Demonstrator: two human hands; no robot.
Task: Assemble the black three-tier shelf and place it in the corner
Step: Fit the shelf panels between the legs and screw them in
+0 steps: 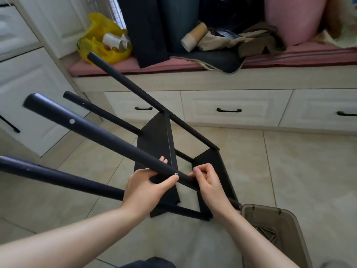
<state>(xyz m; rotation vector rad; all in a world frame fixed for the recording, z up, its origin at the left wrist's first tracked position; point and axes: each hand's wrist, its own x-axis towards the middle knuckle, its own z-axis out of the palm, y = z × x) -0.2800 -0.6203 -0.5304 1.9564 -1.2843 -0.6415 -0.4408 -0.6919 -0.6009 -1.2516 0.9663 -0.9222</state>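
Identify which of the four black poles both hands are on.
The pole with the pale hole partway along, second from the lower left: the left hand grips it and the right hand pinches it.

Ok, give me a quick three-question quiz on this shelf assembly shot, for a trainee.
1. True or false: the left hand and right hand are both on the same black pole.
2. How many shelf panels are fitted to the poles? A one, B two, C three.
3. Fill in: the brown box by the right forearm holds loose ___.
Key: 1 true; 2 B; 3 screws.
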